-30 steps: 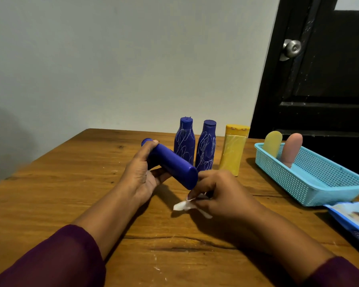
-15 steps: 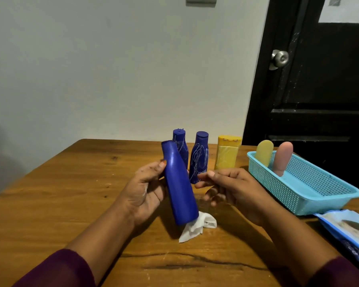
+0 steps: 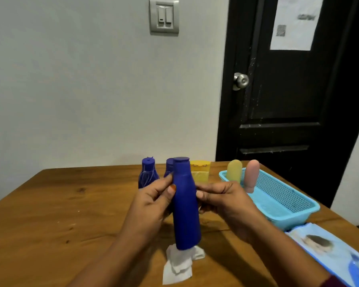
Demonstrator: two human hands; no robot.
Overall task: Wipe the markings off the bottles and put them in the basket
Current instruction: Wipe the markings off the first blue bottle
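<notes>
The held bottle [image 3: 186, 204] mostly hides one rear bottle [image 3: 169, 165].

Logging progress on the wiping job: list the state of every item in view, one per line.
Held blue bottle: upright, gripped by left hand and right hand, no marks on the facing side.
Wipe: crumpled on the table, in neither hand.
Scribbled blue bottle: standing, white marks on it.
Yellow bottle: standing, cap shut.
Basket: holds pale yellow bottle and pink bottle, both propped up.
Door: closed.
</notes>
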